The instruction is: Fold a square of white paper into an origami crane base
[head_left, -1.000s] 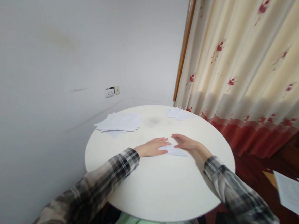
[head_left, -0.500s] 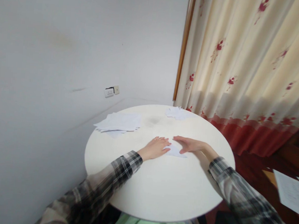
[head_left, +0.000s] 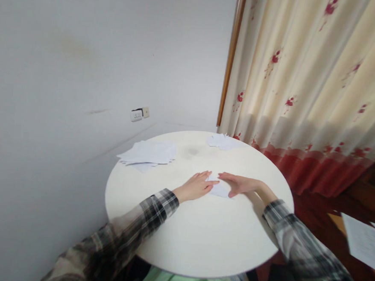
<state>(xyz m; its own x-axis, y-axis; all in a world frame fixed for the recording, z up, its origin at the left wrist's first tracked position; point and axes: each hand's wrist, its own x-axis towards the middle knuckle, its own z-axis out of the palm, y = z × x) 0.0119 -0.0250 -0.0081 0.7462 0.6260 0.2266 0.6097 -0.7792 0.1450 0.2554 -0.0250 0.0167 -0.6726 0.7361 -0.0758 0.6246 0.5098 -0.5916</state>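
Observation:
A small folded piece of white paper (head_left: 220,190) lies flat on the round white table (head_left: 200,240), between my two hands. My left hand (head_left: 197,186) rests over its left part, palm down, fingers stretched toward the right and slightly apart. At its right side is my right hand (head_left: 240,185), thumb and fingers spread in a curve, the thumb by the paper's right corner. Part of the paper is hidden under my left hand.
A stack of white sheets (head_left: 150,152) lies at the table's back left. More folded or crumpled paper (head_left: 221,141) sits at the back edge. A wall with a socket (head_left: 136,115) is on the left, a curtain (head_left: 294,88) behind right. Written sheets (head_left: 365,240) lie at far right.
The fingers of my left hand have opened apart, with one now reaching further right over the paper. My right hand has shifted slightly to the right.

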